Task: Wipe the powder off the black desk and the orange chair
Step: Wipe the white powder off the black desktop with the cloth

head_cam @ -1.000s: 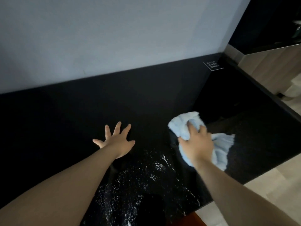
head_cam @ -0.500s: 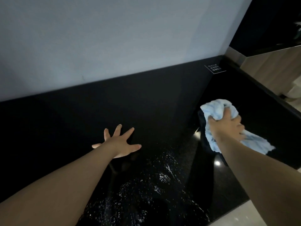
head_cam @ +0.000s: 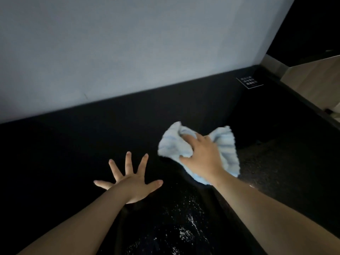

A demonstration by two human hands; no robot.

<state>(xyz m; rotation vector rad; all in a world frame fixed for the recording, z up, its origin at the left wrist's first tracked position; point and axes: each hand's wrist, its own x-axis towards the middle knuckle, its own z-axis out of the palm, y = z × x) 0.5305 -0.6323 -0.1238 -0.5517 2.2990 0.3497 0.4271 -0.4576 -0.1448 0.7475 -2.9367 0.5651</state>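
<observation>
The black desk (head_cam: 73, 162) fills the lower half of the view and runs up to a pale wall. My right hand (head_cam: 202, 155) grips a crumpled light blue cloth (head_cam: 171, 146) and holds it down on the desk right of centre. My left hand (head_cam: 130, 181) lies flat on the desk with its fingers spread, just left of the cloth. White powder (head_cam: 184, 230) is scattered on the desk between my forearms, near the front edge. The orange chair is out of view.
A small black label with white text (head_cam: 249, 83) sits at the desk's far right corner. Beyond the desk's right edge lie a wooden floor (head_cam: 312, 78) and a dark wall panel (head_cam: 312, 24).
My right hand has swept the cloth from the centre out to the right and back toward the centre. My left hand has stayed flat in about the same spot.
</observation>
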